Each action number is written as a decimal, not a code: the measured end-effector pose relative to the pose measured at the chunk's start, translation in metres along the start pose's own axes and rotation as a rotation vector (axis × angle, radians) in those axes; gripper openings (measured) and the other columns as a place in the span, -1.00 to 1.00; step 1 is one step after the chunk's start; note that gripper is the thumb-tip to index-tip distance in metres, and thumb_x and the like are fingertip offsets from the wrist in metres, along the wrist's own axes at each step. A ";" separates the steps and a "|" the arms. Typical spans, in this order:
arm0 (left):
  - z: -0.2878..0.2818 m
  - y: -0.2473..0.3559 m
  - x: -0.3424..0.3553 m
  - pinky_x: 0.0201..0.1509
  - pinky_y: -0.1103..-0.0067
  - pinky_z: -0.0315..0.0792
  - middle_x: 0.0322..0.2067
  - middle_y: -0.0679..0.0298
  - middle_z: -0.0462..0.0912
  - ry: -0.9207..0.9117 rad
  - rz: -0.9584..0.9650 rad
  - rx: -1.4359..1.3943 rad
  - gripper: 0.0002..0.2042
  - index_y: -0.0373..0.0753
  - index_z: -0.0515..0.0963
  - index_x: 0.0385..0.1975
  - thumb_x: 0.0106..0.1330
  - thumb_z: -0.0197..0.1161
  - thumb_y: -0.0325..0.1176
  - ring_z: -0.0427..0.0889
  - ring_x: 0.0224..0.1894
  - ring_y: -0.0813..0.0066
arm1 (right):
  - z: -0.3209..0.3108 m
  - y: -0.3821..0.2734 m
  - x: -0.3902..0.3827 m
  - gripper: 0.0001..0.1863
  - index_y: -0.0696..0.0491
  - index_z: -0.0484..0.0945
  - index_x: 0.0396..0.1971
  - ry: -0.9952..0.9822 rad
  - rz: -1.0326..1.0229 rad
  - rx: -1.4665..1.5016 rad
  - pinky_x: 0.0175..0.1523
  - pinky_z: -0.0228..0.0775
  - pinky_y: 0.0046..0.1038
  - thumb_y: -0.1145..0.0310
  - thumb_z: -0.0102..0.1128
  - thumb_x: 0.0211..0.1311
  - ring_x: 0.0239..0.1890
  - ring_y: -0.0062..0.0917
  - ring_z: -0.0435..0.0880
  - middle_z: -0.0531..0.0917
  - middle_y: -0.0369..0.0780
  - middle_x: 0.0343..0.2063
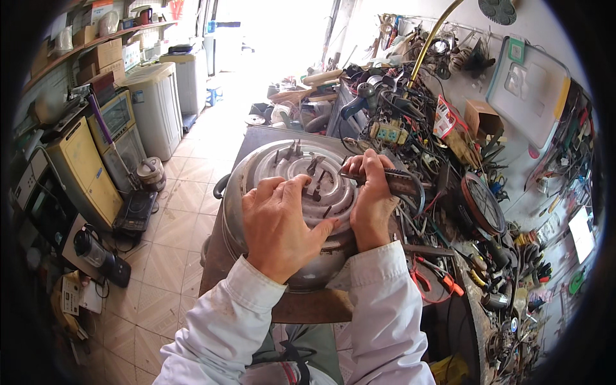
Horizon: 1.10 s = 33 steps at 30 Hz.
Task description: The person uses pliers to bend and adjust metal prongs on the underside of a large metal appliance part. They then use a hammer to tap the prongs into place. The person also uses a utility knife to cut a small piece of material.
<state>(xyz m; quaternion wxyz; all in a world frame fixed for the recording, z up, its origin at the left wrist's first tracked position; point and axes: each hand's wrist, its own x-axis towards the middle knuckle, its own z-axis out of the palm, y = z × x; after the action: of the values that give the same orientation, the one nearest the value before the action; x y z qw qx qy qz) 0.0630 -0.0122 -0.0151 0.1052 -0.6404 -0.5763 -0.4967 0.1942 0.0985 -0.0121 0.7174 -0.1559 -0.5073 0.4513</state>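
Head view, looking down at a person in pale long sleeves working at a crowded repair counter [256, 138]. In the middle sits a round metal cooker body [256, 186], turned so its underside faces up, showing a ring-shaped heating plate [292, 163] with small metal tabs standing out of it. The left hand [279, 221] lies spread flat across the near part of the plate, fingers released and pressing down rather than gripping, thumb pointing toward the other hand. The right hand [371, 199] is clenched around the dark handle of a hand tool [398, 183] — its exact kind cannot be told — with the working end reaching left to touch the plate near its centre. The cooker rests at the near left end of the counter, just in front of the person's chest, on a brown board [314, 307]. To the right, the counter is heaped with tangled wires, red-handled pliers [427, 282], a round dark part [481, 205] and many small tools. A cardboard box [482, 119] and a white board [529, 90] lean against the right wall. To the left, across a tiled floor [179, 212], stand a white washing machine [154, 106], a yellow cabinet [80, 173] and shelves of boxes.
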 end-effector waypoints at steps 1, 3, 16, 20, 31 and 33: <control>0.001 0.000 0.000 0.15 0.30 0.26 -0.18 0.20 0.72 0.004 0.010 -0.002 -0.35 -0.29 0.57 0.00 -0.13 0.60 -0.14 0.57 0.04 0.25 | 0.003 -0.002 0.000 -0.72 0.15 0.45 -0.51 0.008 -0.001 -0.029 -0.09 0.41 -0.44 0.36 0.10 0.43 -0.37 -0.53 0.53 0.55 -0.24 -0.51; 0.001 0.001 0.000 0.16 0.29 0.29 -0.16 0.17 0.71 0.005 -0.005 0.012 -0.34 -0.30 0.59 -0.02 -0.14 0.62 -0.09 0.57 0.04 0.22 | 0.012 -0.007 -0.003 -0.71 0.10 0.37 -0.56 0.026 0.001 -0.084 -0.05 0.42 -0.36 0.39 0.12 0.39 -0.36 -0.46 0.51 0.51 -0.22 -0.52; -0.007 0.001 0.006 0.18 0.30 0.36 -0.06 0.12 0.68 -0.046 0.014 0.073 -0.37 -0.30 0.61 -0.03 -0.07 0.58 -0.05 0.56 0.10 0.20 | 0.009 0.004 -0.002 -0.64 0.14 0.59 -0.39 0.053 0.019 -0.293 -0.05 0.37 -0.49 0.16 0.11 0.50 -0.29 -0.64 0.52 0.66 -0.29 -0.40; -0.010 -0.020 0.011 0.21 0.33 0.39 -0.03 0.21 0.69 -0.076 0.131 0.035 -0.47 -0.29 0.69 -0.21 -0.10 0.58 -0.02 0.57 0.11 0.21 | 0.012 0.001 -0.002 -0.67 0.14 0.55 -0.43 0.043 0.035 -0.248 -0.03 0.36 -0.50 0.21 0.11 0.49 -0.30 -0.63 0.51 0.64 -0.28 -0.41; -0.009 -0.017 0.007 0.21 0.33 0.37 -0.05 0.24 0.69 -0.072 0.088 0.024 -0.47 -0.29 0.68 -0.22 -0.13 0.58 -0.04 0.57 0.09 0.23 | 0.010 0.005 -0.001 -0.73 0.17 0.52 -0.47 0.011 0.056 -0.071 -0.01 0.40 -0.49 0.37 0.10 0.45 -0.29 -0.58 0.56 0.60 -0.27 -0.46; -0.009 -0.017 0.006 0.21 0.33 0.36 -0.05 0.24 0.69 -0.068 0.082 0.019 -0.47 -0.29 0.68 -0.23 -0.13 0.58 -0.04 0.57 0.10 0.23 | 0.010 0.005 -0.001 -0.73 0.17 0.52 -0.48 0.012 0.059 -0.047 -0.02 0.40 -0.49 0.37 0.10 0.44 -0.31 -0.57 0.56 0.60 -0.27 -0.46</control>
<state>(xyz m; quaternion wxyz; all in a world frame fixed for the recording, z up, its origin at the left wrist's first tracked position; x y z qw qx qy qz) 0.0433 -0.0090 -0.0135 0.1118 -0.6790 -0.5577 -0.4642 0.1827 0.0984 -0.0115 0.7030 -0.1903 -0.5085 0.4594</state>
